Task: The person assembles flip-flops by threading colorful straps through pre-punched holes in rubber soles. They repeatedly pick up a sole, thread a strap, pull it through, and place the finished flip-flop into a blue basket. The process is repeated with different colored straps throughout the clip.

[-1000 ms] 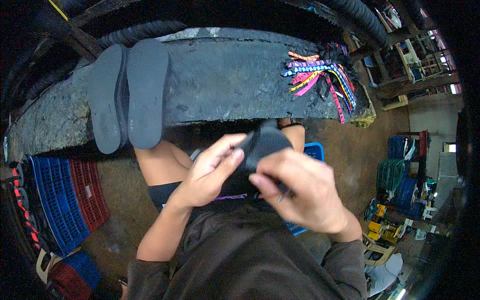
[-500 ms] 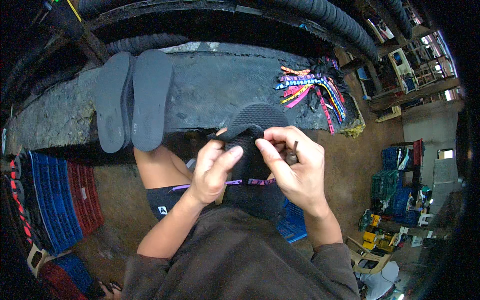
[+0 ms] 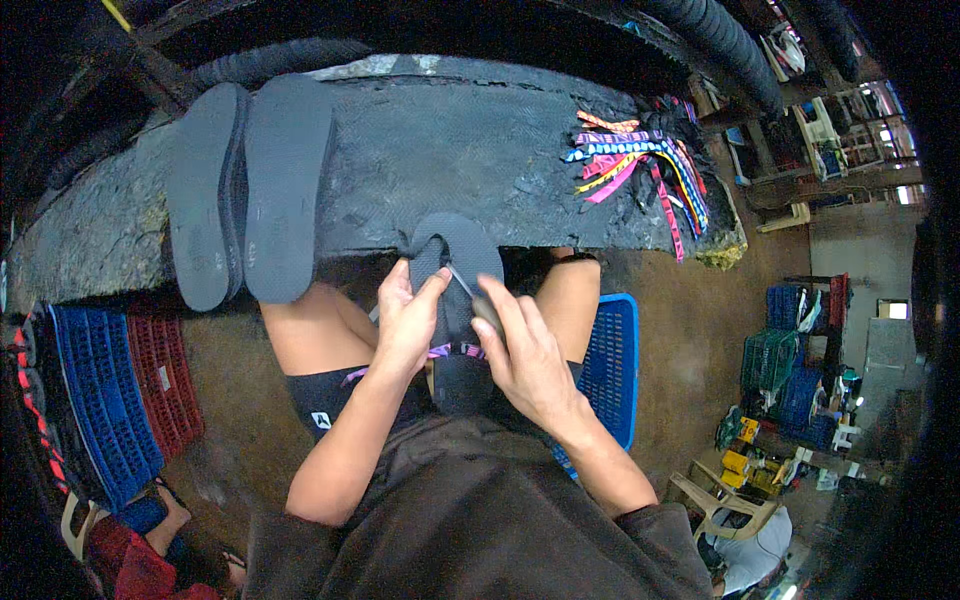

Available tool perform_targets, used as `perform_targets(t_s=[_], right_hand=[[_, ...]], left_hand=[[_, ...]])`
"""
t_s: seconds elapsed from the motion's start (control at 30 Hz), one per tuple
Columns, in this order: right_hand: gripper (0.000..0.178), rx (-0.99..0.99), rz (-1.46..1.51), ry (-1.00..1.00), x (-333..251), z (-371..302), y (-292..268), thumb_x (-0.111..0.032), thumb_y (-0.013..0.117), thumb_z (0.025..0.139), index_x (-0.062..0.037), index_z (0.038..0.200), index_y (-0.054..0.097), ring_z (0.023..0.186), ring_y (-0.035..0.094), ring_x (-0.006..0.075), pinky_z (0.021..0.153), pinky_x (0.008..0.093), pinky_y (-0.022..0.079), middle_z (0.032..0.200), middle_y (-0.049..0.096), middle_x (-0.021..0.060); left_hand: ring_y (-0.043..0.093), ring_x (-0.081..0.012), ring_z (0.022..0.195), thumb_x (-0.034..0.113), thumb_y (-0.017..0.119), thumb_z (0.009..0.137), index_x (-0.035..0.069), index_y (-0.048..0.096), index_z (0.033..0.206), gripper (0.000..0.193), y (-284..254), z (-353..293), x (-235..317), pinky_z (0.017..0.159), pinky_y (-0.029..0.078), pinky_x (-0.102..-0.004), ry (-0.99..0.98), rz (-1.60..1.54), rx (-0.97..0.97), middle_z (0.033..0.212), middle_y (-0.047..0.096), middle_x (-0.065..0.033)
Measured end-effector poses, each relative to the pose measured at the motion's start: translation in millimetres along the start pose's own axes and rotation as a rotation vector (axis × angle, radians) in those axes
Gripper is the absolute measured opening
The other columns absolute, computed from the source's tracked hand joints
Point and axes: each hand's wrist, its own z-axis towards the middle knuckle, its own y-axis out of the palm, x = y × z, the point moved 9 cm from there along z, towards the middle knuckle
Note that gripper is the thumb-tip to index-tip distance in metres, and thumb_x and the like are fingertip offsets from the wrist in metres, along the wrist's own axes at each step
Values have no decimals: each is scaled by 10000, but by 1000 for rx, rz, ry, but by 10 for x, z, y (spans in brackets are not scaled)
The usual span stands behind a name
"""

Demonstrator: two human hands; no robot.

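Note:
A dark flip-flop (image 3: 478, 238) lies lengthwise between my knees, its toe end resting against the near edge of the bench. My left hand (image 3: 408, 315) grips its left side, thumb on top near a black loop of strap or rubber (image 3: 428, 243). In my right hand (image 3: 535, 365) is an awl-like tool (image 3: 461, 281) with a thin metal shaft and a dark handle. Its tip meets the sole beside my left thumb; whether it goes through cannot be seen. Patterned purple strap pieces (image 3: 472, 351) show on the flip-flop between my hands.
Grey soles (image 3: 285, 190) lie stacked in two piles on the worn bench (image 3: 450, 150). A bundle of colourful straps (image 3: 645, 165) sits at its right end. Blue (image 3: 105, 385) and red crates (image 3: 165, 385) stand at left, another blue crate (image 3: 612, 370) by my right leg. Part of a person (image 3: 150, 550) shows lower left.
The bent toe end of the flip-flop has flattened. My right hand has left its pinch at the edge, and the tool earlier tucked in its palm now points at the sole.

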Motion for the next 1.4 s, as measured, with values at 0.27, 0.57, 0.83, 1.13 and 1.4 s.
perform_targets(t_s=[0.27, 0.57, 0.83, 1.13, 1.4], right_hand=[[313, -163, -180, 19, 30, 144, 102, -144, 632, 986, -37, 1280, 635, 792, 694, 392, 692, 484, 588, 973, 647, 189], [145, -544, -579, -299, -842, 742, 323, -115, 687, 797, -20, 904, 706, 792, 739, 296, 661, 394, 599, 871, 711, 160], [283, -432, -33, -169, -519, 137, -919, -172, 660, 962, -70, 1225, 629, 850, 672, 372, 696, 453, 558, 953, 649, 154], [176, -508, -48, -238, -596, 26, -940, -260, 650, 976, -92, 1016, 682, 769, 667, 374, 645, 490, 539, 866, 607, 127], [154, -477, -183, -209, -657, 80, -992, -256, 679, 937, -112, 989, 691, 743, 675, 350, 619, 470, 543, 847, 602, 114]], left_hand=[[678, -147, 967, 4, 668, 968, 32, 593, 1181, 228, -36, -20, -78, 854, 557, -317, 63, 9, 43, 1091, 706, -59], [623, -175, 1115, -3, 723, 930, 46, 438, 1380, 534, -74, -138, 69, 947, 535, -351, 48, 147, 68, 1236, 646, -111], [683, -399, 1131, 24, 768, 872, 30, 702, 1153, 289, 277, -861, 723, 1034, 512, -595, 358, -133, -664, 1192, 723, -218], [705, -459, 1111, 49, 793, 835, 19, 777, 1012, 180, 505, -972, 965, 977, 522, -557, 411, 130, -820, 1086, 768, -224], [737, -401, 1058, -11, 785, 829, 17, 775, 1019, 193, 439, -962, 991, 990, 538, -505, 362, 159, -782, 1076, 771, -225]])
